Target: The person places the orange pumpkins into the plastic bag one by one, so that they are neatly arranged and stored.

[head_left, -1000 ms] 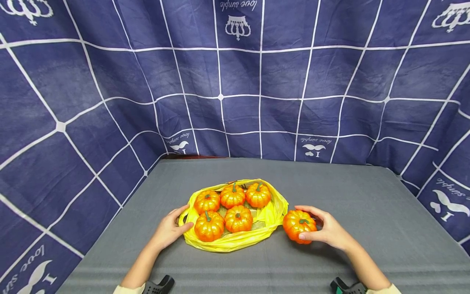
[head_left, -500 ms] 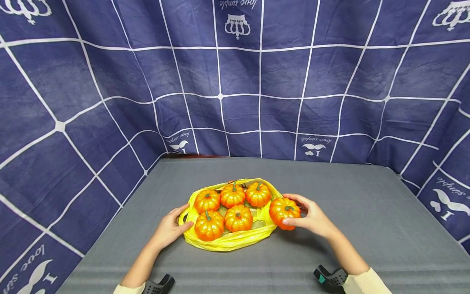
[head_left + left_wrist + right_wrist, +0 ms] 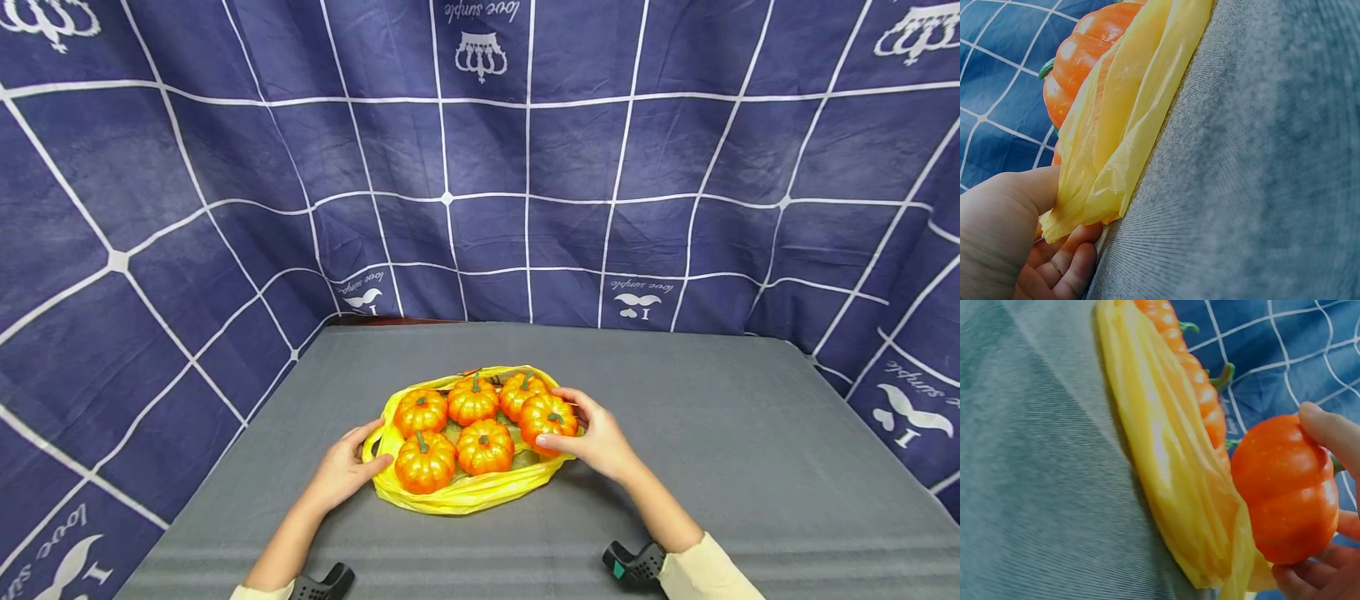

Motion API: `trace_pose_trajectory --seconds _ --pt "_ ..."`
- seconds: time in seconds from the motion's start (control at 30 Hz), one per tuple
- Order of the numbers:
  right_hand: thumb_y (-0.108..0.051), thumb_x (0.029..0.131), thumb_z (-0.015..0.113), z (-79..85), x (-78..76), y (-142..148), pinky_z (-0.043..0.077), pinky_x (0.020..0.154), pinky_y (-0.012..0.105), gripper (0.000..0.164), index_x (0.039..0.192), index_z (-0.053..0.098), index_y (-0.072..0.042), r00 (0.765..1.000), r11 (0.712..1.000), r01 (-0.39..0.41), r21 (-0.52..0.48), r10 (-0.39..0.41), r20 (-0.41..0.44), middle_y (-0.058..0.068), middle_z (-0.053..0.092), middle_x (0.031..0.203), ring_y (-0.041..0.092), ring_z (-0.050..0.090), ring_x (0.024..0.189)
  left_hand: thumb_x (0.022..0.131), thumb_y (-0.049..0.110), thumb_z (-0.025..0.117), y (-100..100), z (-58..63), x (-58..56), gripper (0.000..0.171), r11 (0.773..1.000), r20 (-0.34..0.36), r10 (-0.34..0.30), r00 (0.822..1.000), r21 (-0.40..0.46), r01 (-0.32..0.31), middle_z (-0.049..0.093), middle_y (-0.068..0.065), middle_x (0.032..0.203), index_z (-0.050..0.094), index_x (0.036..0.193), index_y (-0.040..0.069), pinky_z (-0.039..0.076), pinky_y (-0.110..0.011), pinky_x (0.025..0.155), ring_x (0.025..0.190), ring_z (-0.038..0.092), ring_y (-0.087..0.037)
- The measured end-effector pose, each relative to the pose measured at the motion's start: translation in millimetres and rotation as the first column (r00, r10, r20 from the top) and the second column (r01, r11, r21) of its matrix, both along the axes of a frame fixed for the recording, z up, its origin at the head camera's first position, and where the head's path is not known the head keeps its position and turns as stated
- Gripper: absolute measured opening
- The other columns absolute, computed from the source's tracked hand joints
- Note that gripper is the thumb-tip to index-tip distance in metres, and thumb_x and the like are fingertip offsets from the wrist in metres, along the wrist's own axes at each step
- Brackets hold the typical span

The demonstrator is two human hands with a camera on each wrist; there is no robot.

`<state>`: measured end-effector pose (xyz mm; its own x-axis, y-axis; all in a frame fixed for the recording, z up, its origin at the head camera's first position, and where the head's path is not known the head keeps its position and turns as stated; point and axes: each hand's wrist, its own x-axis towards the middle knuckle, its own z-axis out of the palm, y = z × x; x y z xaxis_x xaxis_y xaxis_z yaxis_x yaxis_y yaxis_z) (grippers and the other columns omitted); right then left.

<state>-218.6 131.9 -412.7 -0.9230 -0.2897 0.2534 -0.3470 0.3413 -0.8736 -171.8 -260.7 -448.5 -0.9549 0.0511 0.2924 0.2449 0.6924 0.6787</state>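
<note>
A yellow plastic bag (image 3: 465, 500) lies spread open on the table with several small orange pumpkins, such as the front-left one (image 3: 425, 465), sitting inside it. My left hand (image 3: 347, 468) pinches the bag's left edge between thumb and fingers; in the left wrist view the thumb is over the yellow plastic (image 3: 1107, 169) and the fingers curl beneath. My right hand (image 3: 600, 437) grips another orange pumpkin (image 3: 542, 427) over the bag's right side, thumb in front and fingers behind. In the right wrist view this pumpkin (image 3: 1285, 494) is just beyond the bag's rim (image 3: 1166, 456).
The grey cloth-covered table (image 3: 712, 450) spreads around the bag on all sides. A blue curtain (image 3: 570, 167) with white grid lines rises behind it and along the left and right.
My right hand has carried its pumpkin leftward and away from me, from beside the bag to over its right part. My left hand stays at the bag's left edge.
</note>
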Motion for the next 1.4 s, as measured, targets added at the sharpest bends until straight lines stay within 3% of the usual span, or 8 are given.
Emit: trace_pose_trajectory --seconds 0.2,0.57,1.07,1.4 --pt "-0.027 0.070 0.088 -6.8 2.9 -7 0.049 0.085 0.039 0.070 0.130 0.057 -0.009 0.997 0.996 0.065 0.065 -0.062 -0.052 0.008 0.063 0.115 0.021 0.060 0.099 0.082 0.019 0.077 -1 0.3 1.0 0.059 1.000 -0.009 -0.005 1.000 0.008 0.006 0.063 -0.018 0.116 0.057 0.131 -0.006 0.048 -0.030 0.079 0.095 0.059 -0.023" --pt "-0.036 0.069 0.088 -12.5 2.2 -10 0.049 0.085 0.041 0.072 0.128 0.059 -0.009 0.992 0.989 0.044 0.138 -0.026 -0.127 0.008 0.061 0.121 0.023 0.059 0.101 0.081 0.019 0.077 0 2.4 2.1 0.058 1.000 0.000 0.003 1.000 0.004 -0.003 0.063 -0.019 0.117 0.058 0.131 -0.005 0.048 -0.033 0.081 0.097 0.060 -0.025" --pt "-0.039 0.072 0.084 -14.0 4.6 -13 0.046 0.091 0.047 0.073 0.131 0.060 -0.005 0.993 0.976 0.040 0.212 -0.015 -0.116 0.017 0.058 0.126 0.030 0.057 0.109 0.081 0.015 0.077 1 1.6 1.7 0.057 1.000 -0.026 -0.013 1.000 0.011 0.014 0.062 -0.021 0.116 0.057 0.129 -0.008 0.050 -0.032 0.079 0.094 0.061 -0.026" --pt "-0.041 0.071 0.084 -17.8 5.1 -14 0.048 0.088 0.045 0.075 0.131 0.060 -0.003 0.995 0.963 0.061 0.261 -0.036 -0.097 0.018 0.058 0.123 0.029 0.058 0.104 0.081 0.015 0.077 2 0.8 1.1 0.057 1.000 -0.015 -0.009 1.000 0.025 0.010 0.063 -0.019 0.114 0.057 0.129 -0.008 0.049 -0.029 0.075 0.087 0.061 -0.021"
